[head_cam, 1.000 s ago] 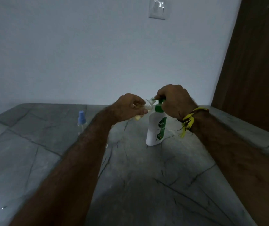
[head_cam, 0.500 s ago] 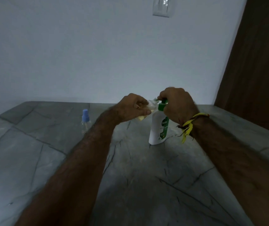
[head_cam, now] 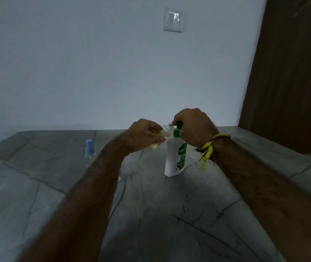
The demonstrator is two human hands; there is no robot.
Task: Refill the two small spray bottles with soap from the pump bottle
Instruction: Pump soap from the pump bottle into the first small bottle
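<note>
The left hand (head_cam: 143, 136) grips a small clear spray bottle (head_cam: 163, 132), tilted, its mouth seemingly at the nozzle. Just beside it the right hand (head_cam: 194, 127) curls over the pump bottle (head_cam: 175, 157) (white, green-topped). Well left stands the blue-capped spray bottle (head_cam: 89, 154).

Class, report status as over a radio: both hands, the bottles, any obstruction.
Left hand grips small clear bottle at the nozzle. Right hand on pump bottle head. Blue-capped spray bottle stands apart, left. Nothing in the way.

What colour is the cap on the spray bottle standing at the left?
Light blue cap, seen in the head view.
</note>
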